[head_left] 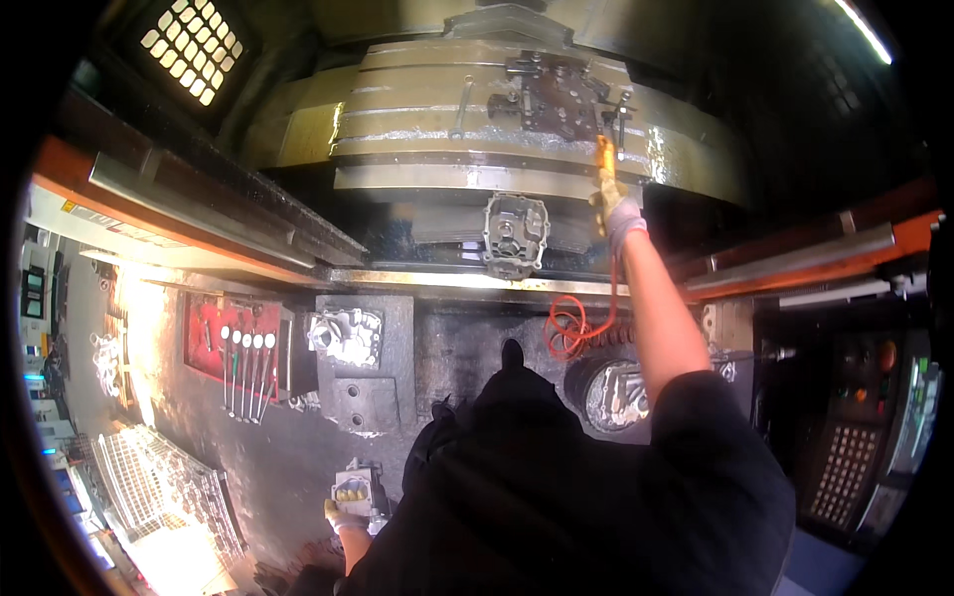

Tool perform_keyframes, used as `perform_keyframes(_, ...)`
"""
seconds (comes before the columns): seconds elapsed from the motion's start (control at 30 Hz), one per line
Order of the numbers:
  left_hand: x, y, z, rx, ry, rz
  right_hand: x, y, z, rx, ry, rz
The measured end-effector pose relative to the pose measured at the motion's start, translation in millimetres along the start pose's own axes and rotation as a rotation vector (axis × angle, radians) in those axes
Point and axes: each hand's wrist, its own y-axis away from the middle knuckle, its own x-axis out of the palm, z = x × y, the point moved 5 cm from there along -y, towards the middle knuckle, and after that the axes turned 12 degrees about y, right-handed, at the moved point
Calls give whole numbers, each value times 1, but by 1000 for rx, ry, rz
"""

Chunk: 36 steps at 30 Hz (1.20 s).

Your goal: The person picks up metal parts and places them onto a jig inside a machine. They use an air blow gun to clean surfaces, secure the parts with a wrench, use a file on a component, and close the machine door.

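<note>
Orange tool was near the dark fixture's front right edge, right hand's gloved fingers wrapped round it; left hand, low left, seemingly gripped a grey casting, fingers curled in. Bare machine bed ran leftward past one wrench; five round-headed gauges lay by one red tray.

Ahead of me, through the remote feed: a machine bed bearing a fixture, with a wrench to its left. Before the bed, centrally: a housing; right of it, my right hand. Left: a casting on a platform, then gauges across a cart's near edge. Lower left: my left hand. Far right: a control panel.
</note>
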Motion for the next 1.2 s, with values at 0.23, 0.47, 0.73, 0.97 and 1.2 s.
perform_keyframes(0.23,9,-48,-31,-45,-31,75,18,78,-50,94,32,-74)
perform_keyframes(0.47,15,-63,-49,30,-256,241,20,142,-91,-105,-19,-77)
perform_keyframes(0.73,12,-80,-53,-58,-118,-28,-42,126,-137,-44,-138,-244)
perform_keyframes(0.97,41,-50,-38,-17,-94,-30,-53,40,-88,-5,46,-193)
perform_keyframes(1.2,95,-15,-8,9,-141,159,-77,-39,-73,-178,397,-142)
